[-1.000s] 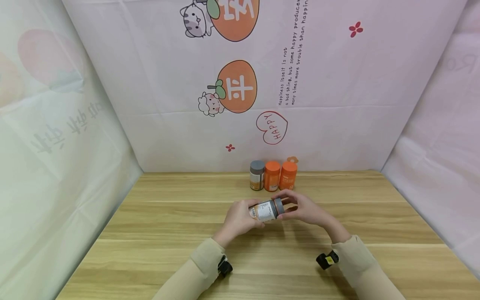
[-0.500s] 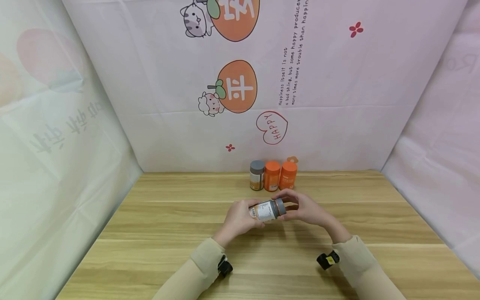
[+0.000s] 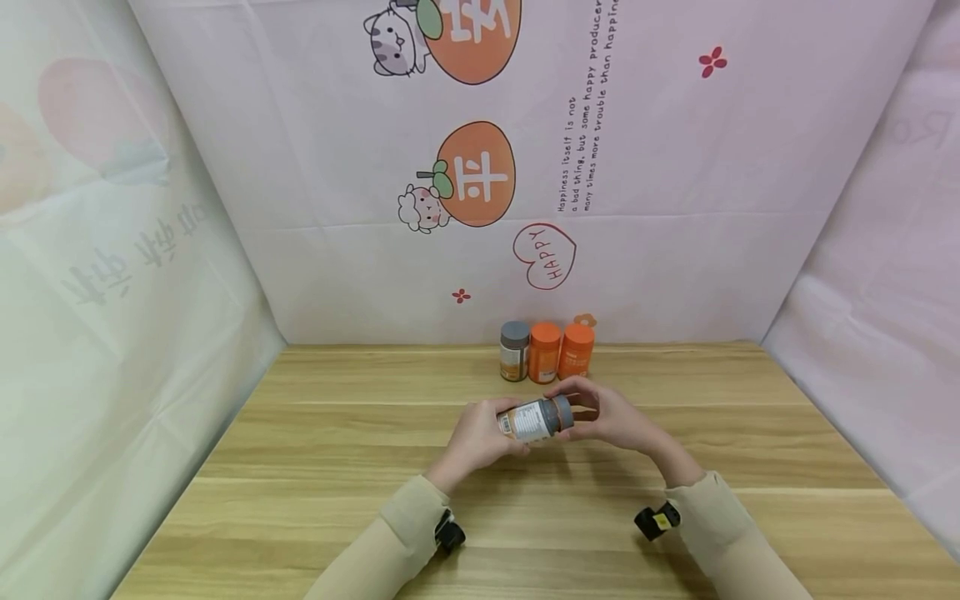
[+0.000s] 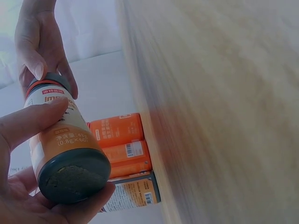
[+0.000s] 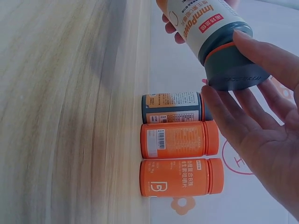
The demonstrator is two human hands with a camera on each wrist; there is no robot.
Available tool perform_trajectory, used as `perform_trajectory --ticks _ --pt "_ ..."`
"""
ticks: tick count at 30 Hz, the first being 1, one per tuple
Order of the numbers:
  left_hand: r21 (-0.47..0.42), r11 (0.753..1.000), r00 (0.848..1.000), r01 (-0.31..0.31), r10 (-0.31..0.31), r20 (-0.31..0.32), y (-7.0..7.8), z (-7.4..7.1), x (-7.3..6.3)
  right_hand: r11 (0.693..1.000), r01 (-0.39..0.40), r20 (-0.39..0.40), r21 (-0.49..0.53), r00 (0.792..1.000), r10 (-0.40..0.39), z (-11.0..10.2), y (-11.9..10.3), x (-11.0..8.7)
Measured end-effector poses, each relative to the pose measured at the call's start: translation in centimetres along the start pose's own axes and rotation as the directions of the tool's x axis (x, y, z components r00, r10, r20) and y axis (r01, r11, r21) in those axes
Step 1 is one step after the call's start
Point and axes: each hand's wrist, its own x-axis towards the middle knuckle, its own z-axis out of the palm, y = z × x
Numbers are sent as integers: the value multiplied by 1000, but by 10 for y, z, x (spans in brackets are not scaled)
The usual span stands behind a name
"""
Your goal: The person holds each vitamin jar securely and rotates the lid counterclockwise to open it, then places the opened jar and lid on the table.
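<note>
My left hand [image 3: 480,437] grips a supplement bottle [image 3: 530,422] round its body. The bottle is tilted above the table, with its dark base [image 4: 74,177] toward the left wrist camera. It has a white and orange label. My right hand [image 3: 611,417] holds the grey screw cap [image 3: 564,412] at the bottle's upper right end. In the right wrist view, the thumb lies along the cap's edge and the fingertips [image 5: 210,95] are at its other side. An orange ring [image 5: 219,52] shows between cap and bottle shoulder.
Behind the hands, a grey-capped bottle [image 3: 514,352] and two orange bottles, a middle one [image 3: 544,353] and a right one [image 3: 576,352], stand side by side against the printed back cloth [image 3: 637,275]. Cloth walls flank the wooden table [image 3: 315,500] on both sides.
The cap has shifted very slightly to the right along with the right fingers. The left hand and the bottle body stay nearly in place.
</note>
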Motion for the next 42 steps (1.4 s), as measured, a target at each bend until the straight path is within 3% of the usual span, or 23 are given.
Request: perform_trajectory --ticks 6,19,26,34,42 --pt "-29 999 1000 -27 27 -15 -2 -1 0 1000 -17 -26 17 1000 17 -1 -2 0" --pt "-41 999 999 -23 22 -25 -5 0 1 998 -14 -48 62 999 17 -1 0 -1" --pt "-49 998 997 -49 46 -54 -7 0 2 996 -65 -66 59 995 69 0 1 -2" --pt "-67 997 997 -28 22 -78 -8 -2 4 991 -113 -89 78 989 120 0 3 -4" --pt "-77 997 996 7 -14 -87 -13 -4 7 986 -103 -127 132 985 119 -4 13 -6"
